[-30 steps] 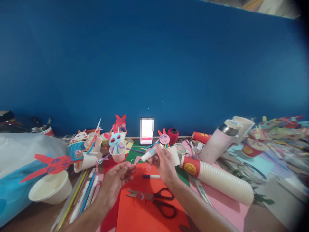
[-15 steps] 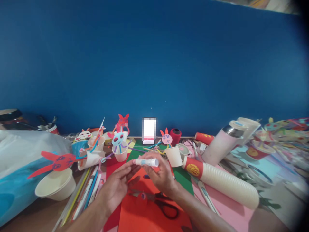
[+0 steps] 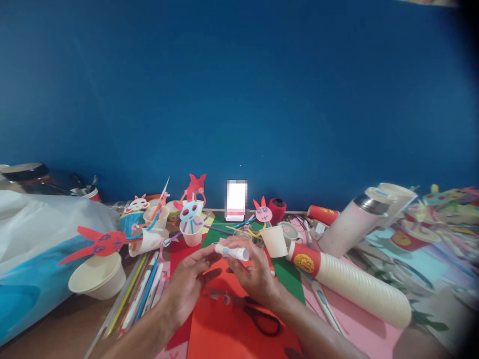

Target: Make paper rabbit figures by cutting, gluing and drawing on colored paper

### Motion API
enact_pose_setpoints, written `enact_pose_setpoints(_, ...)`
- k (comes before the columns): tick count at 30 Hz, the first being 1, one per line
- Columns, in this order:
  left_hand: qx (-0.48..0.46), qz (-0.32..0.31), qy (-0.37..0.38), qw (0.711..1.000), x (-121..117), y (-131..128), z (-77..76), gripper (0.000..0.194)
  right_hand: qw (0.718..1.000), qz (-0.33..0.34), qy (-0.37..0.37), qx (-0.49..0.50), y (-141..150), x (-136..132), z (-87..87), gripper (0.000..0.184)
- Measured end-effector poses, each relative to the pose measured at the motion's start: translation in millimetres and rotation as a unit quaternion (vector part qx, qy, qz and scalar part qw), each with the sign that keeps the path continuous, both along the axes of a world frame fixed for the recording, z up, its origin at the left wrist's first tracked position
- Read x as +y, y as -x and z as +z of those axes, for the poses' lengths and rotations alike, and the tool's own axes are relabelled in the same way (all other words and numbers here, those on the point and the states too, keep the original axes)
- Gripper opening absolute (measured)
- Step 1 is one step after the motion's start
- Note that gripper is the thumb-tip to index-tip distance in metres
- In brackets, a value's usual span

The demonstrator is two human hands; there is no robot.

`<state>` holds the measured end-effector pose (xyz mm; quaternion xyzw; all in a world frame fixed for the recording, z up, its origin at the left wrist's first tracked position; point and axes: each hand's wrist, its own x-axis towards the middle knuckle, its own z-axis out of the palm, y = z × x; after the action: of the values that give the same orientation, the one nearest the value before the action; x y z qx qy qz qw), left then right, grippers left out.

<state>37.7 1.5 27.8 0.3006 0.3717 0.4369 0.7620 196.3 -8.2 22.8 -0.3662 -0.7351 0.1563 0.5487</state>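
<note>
The right hand point(image 3: 258, 276) had its fingers curled closely round a white tube point(image 3: 232, 252) with pale blue markings, which lay nearly level between the two hands, its round end turned toward the right palm. The left hand point(image 3: 185, 281) was loosely curled, palm inward, its fingertips up at the tube's left end; whether they pinched anything small there could not be told.

Below the hands spread a red-orange paper sheet point(image 3: 224, 339), and on it, under the gap between the wrists, lay black-handled scissors point(image 3: 247, 310), partly hidden by the right hand. A small red paper piece point(image 3: 225, 300) sat by the blades. A green paper sheet point(image 3: 292, 279) showed just right of the right hand.

Beyond the right hand stood a white paper cup point(image 3: 276, 243) beside a pink paper face point(image 3: 264, 214) with red ears. Farther right of that hand lay a stack of paper cups point(image 3: 362, 284) on its side, with a steel-necked thermos point(image 3: 350, 227) behind it.

Beyond the left hand, a blue paper face point(image 3: 189, 211) rose from another cup point(image 3: 192, 238). Left of that hand were slanting markers point(image 3: 140, 294), then a wide paper cup point(image 3: 110, 279) beneath a red long-eared paper face point(image 3: 108, 243). Straight ahead of both hands was a phone point(image 3: 236, 199) with a bright screen.
</note>
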Motion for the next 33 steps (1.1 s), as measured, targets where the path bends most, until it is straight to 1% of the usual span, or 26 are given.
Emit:
enact_pose_setpoints(4, 0.02, -0.002, -0.02, 1.0, 1.1, 0.3, -0.6, 0.027, 1.0, -0.005, -0.006, 0.006, 1.2, 1.1, -0.8, 0.021)
enact_pose_setpoints(9, 0.025, 0.005, -0.025, 0.999, 2.7, 1.3, -1.2, 0.027, 1.0, -0.007, 0.018, 0.0, 0.1, 2.1, -0.1, 0.018)
enact_pose_setpoints(16, 0.035, 0.032, -0.013, 0.999, 2.2, 0.8, -6.6, 0.025, 0.999, -0.005, 0.033, -0.008, 0.7, -0.3, -2.4, 0.017)
enact_pose_setpoints(21, 0.04, 0.015, -0.03, 0.999, 1.1, -2.9, -6.3, 0.025, 0.999, -0.017, 0.03, -0.003, 3.2, -0.7, -2.7, 0.015)
enact_pose_setpoints(26, 0.039, 0.022, -0.023, 0.999, 0.9, -2.7, -2.8, 0.024, 0.999, -0.033, 0.027, -0.019, 2.0, 0.6, 1.1, 0.012)
enact_pose_setpoints(33, 0.01, 0.02, -0.001, 1.0, 3.6, 2.1, -4.5, 0.022, 0.999, -0.028, 0.03, -0.024, -0.5, 0.6, 0.7, 0.013)
